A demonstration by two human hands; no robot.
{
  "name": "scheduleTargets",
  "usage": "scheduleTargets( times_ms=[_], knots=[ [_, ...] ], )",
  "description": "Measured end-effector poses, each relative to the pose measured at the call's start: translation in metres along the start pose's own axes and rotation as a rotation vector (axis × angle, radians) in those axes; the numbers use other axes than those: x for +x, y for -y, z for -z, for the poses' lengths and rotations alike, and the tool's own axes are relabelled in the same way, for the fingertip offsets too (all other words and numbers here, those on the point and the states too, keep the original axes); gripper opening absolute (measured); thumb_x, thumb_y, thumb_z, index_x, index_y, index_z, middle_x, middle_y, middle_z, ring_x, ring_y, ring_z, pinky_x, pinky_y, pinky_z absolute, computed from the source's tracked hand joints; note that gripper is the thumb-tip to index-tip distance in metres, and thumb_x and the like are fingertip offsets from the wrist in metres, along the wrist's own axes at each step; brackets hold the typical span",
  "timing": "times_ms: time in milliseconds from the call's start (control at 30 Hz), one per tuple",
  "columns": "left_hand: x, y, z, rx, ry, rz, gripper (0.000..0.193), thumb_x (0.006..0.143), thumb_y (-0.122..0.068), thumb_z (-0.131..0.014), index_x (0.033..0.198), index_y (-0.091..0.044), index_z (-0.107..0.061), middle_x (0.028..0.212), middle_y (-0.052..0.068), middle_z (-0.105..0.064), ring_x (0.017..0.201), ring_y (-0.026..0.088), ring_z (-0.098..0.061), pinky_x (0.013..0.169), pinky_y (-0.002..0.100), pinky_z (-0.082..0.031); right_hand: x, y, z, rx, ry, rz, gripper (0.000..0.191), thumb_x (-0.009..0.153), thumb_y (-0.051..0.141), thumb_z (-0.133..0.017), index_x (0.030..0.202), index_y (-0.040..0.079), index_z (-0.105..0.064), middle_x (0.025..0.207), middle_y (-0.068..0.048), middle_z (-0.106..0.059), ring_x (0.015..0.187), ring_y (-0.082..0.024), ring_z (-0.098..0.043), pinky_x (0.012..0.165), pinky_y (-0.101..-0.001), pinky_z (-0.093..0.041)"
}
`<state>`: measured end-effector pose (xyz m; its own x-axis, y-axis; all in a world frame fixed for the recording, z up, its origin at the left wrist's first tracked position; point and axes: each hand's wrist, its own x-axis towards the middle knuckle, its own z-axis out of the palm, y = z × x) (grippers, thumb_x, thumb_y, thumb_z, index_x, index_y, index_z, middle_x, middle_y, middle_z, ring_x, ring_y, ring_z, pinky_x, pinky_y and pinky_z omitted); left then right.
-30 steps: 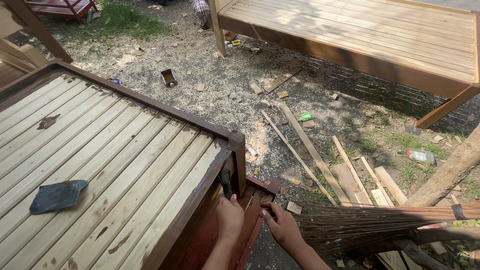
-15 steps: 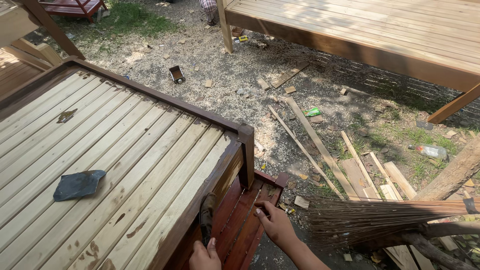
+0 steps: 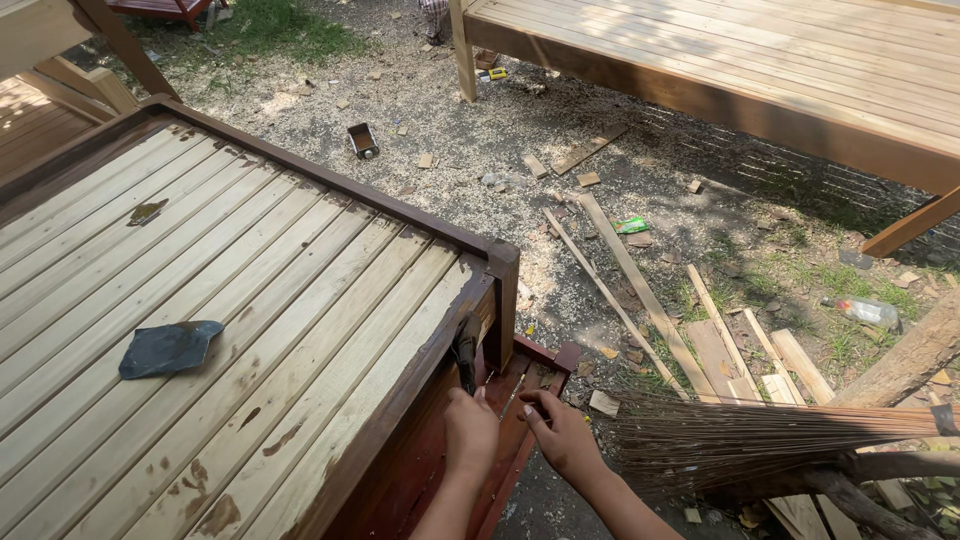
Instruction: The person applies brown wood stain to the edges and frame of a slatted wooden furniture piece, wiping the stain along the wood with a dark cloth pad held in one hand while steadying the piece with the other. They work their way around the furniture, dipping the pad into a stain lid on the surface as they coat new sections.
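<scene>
Fingers of left hand [image 3: 470, 428] gripping brush [image 3: 466, 352] at bed frame [image 3: 395, 395] edge, right hand [image 3: 560, 432] beside

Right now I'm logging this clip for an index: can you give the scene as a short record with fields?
Setting: outdoors, sawdust-strewn ground
Left hand: grips a dark-handled tool against the dark frame edge of the slatted wooden platform
Right hand: rests on the red-brown wooden piece below
On platform: dark cloth
Nearby: twig broom, loose planks
</scene>
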<state>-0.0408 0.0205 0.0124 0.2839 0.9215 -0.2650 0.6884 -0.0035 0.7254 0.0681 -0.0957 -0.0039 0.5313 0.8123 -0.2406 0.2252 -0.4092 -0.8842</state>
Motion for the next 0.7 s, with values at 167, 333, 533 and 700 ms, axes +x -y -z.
scheduleTargets(
  times_ms=[167,333,533,700],
  knots=[
    [-0.02,0.069,0.023,0.083,0.06,0.113,0.035,0.103,-0.028,-0.054,0.099,0.006,-0.055,0.091,0.033,-0.07,0.09,0.046,-0.072,0.073,0.052,-0.058,-0.008,0.006,-0.023,0.029,0.0,0.009,0.038,0.098,0.03,-0.054,0.127,0.007,-0.064,0.113,-0.011,-0.078,0.109,-0.023,-0.076,0.09,-0.036,-0.057],
    [-0.032,0.16,0.03,0.37,0.079,0.354,0.04,0.104,-0.041,-0.055,0.088,-0.004,-0.055,0.068,0.016,-0.061,0.055,0.026,-0.065,0.055,0.041,-0.05,-0.012,0.019,-0.034,-0.013,0.042,-0.006,0.04,0.098,0.031,-0.055,0.129,0.007,-0.063,0.114,-0.013,-0.077,0.108,-0.025,-0.075,0.092,-0.037,-0.056],
    [-0.023,0.125,0.013,0.123,0.111,0.387,0.04,0.105,-0.039,-0.052,0.086,-0.004,-0.055,0.065,0.018,-0.062,0.053,0.03,-0.065,0.053,0.044,-0.048,-0.004,0.019,-0.022,0.001,0.042,-0.017,0.04,0.098,0.031,-0.054,0.129,0.007,-0.063,0.115,-0.013,-0.077,0.109,-0.024,-0.075,0.093,-0.0366,-0.056],
    [0.019,0.036,-0.017,0.008,-0.038,0.014,0.042,0.098,-0.032,-0.062,0.097,0.01,-0.063,0.093,0.034,-0.068,0.093,0.053,-0.067,0.08,0.055,-0.053,0.002,0.007,-0.001,0.058,0.006,0.011,0.041,0.097,0.031,-0.055,0.127,0.005,-0.065,0.111,-0.013,-0.079,0.106,-0.023,-0.078,0.088,-0.0357,-0.058]
  ],
)
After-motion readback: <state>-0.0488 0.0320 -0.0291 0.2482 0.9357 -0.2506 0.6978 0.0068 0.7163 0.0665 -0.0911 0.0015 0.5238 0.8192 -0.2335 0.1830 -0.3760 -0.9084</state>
